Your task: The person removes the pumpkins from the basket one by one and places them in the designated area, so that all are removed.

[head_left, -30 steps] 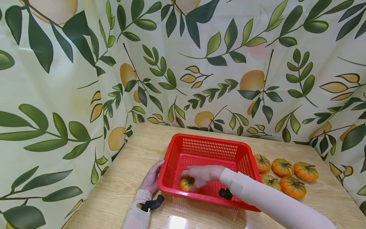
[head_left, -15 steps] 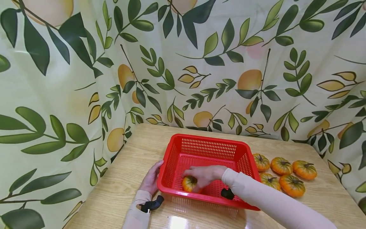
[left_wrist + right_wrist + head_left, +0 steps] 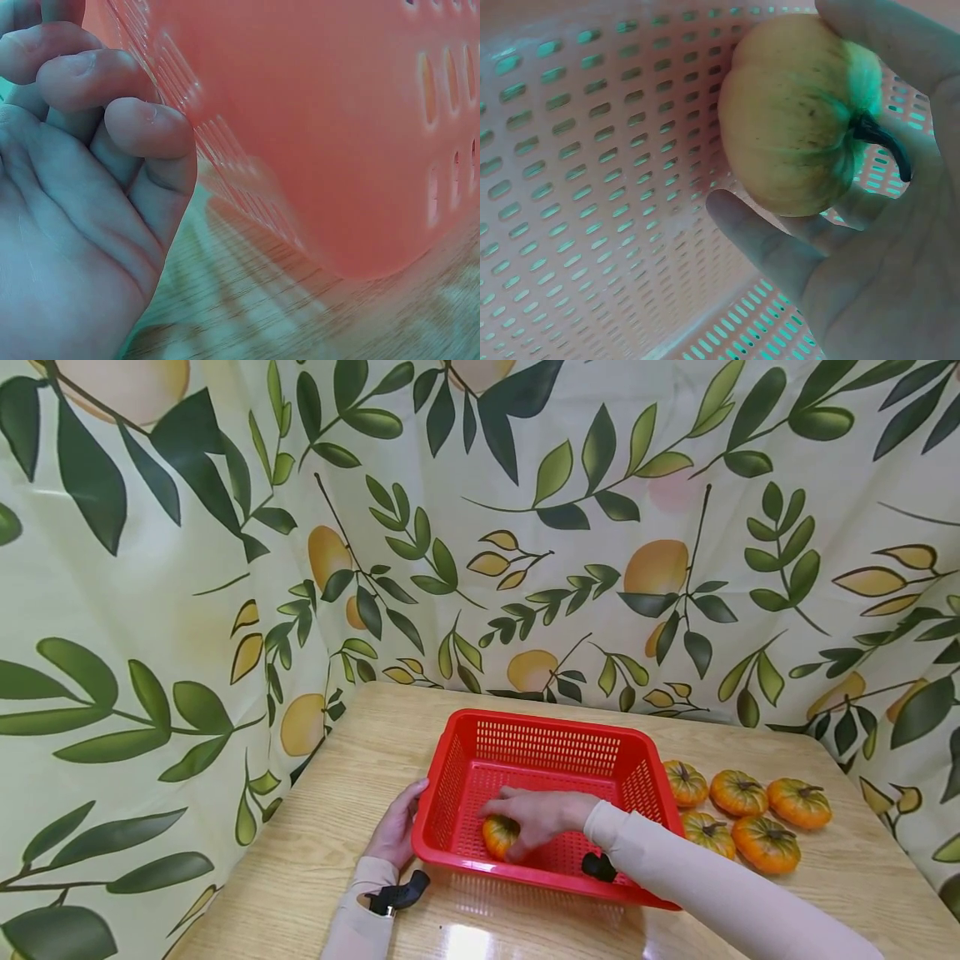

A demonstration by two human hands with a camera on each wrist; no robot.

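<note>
A small orange-and-green pumpkin [image 3: 498, 837] is inside the red plastic basket [image 3: 551, 883], near its front left. My right hand [image 3: 538, 817] reaches over the basket's right side and holds this pumpkin between thumb and fingers. In the right wrist view the pumpkin [image 3: 787, 120] is tipped so its dark stem points toward the palm, close by the perforated wall. At the basket's left end, my left hand [image 3: 395, 827] holds on with the thumb at the rim. The left wrist view has its curled fingers [image 3: 150, 131] against the outside of the basket wall [image 3: 300, 112].
Several more pumpkins [image 3: 767, 845] sit in a group on the wooden table [image 3: 367, 739], just right of the basket. A leaf-patterned cloth [image 3: 450, 552] hangs behind and to the left of the table. A dark strap device [image 3: 401, 893] is on the left wrist.
The right hand and the pumpkin have shifted slightly right inside the basket, and the pumpkin has tipped so the hand now covers its stem. The left hand and basket stay in place.
</note>
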